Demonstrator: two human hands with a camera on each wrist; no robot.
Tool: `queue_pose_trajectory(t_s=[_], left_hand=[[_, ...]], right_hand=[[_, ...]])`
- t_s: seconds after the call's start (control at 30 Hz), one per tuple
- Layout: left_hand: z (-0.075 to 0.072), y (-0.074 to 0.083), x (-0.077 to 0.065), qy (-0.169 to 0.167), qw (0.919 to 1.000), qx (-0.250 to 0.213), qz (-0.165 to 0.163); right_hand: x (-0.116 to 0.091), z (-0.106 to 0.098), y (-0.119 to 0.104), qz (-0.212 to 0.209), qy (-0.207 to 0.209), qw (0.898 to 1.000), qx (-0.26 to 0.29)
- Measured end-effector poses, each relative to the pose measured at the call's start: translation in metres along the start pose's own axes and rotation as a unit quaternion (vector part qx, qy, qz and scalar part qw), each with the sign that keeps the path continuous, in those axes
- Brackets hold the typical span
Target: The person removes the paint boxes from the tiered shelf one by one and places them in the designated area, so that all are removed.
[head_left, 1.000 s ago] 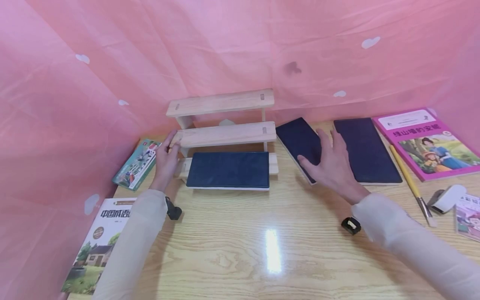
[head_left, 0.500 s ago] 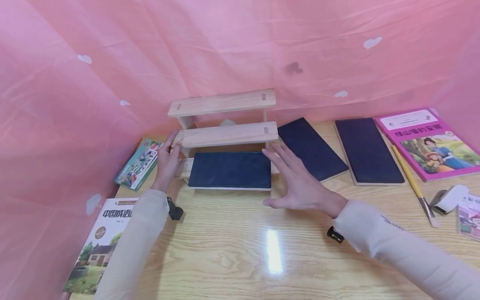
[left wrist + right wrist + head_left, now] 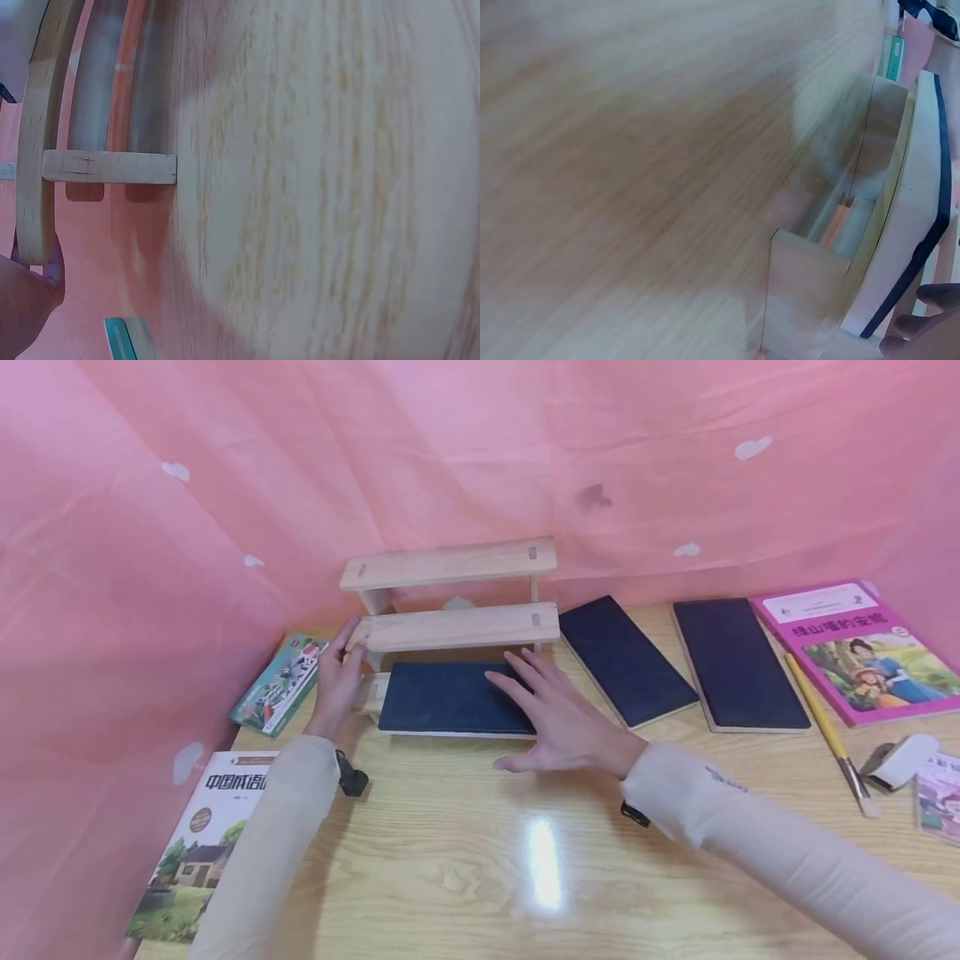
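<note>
A light wooden three-tier shelf [image 3: 457,627] stands at the back of the table. On its lowest board lies a dark blue notebook [image 3: 450,697] with pale page edges, showing edge-on as a notebook [image 3: 919,187] in the right wrist view. My left hand [image 3: 337,681] grips the left end of the middle board; in the left wrist view the hand [image 3: 34,300] is round a board's end. My right hand [image 3: 566,718] is spread at the notebook's right end, fingers over the cover, thumb lower and apart. Whether those fingertips touch it I cannot tell.
Right of the shelf lie a tilted dark notebook [image 3: 626,660] and a straighter notebook [image 3: 738,664]. Beyond are a pink book [image 3: 862,652], a yellow paintbrush [image 3: 828,727] and a white stapler-like object [image 3: 900,760]. At left lie a green box [image 3: 277,685] and an illustrated book [image 3: 198,847].
My right hand has moved left from the tilted notebook to the right end of the notebook on the shelf. The left hand stays at the shelf.
</note>
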State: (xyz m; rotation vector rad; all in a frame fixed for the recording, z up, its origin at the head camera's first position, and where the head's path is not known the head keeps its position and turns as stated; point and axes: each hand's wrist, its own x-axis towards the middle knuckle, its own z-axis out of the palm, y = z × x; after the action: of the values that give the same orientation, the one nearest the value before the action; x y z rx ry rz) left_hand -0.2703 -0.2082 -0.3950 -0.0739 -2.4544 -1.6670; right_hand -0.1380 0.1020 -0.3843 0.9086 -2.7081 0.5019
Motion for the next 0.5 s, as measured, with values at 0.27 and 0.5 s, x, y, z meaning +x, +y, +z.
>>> queue_pose_trajectory(t_s=[0.27, 0.5], left_hand=[[0.000, 0.001, 0.003, 0.002, 0.9999, -0.013, -0.007], [-0.001, 0.008, -0.001, -0.002, 0.9998, -0.015, -0.009]], right_hand=[[0.030, 0.010, 0.003, 0.000, -0.022, 0.999, -0.040], [0.036, 0.013, 0.006, 0.000, -0.034, 0.998, -0.047]])
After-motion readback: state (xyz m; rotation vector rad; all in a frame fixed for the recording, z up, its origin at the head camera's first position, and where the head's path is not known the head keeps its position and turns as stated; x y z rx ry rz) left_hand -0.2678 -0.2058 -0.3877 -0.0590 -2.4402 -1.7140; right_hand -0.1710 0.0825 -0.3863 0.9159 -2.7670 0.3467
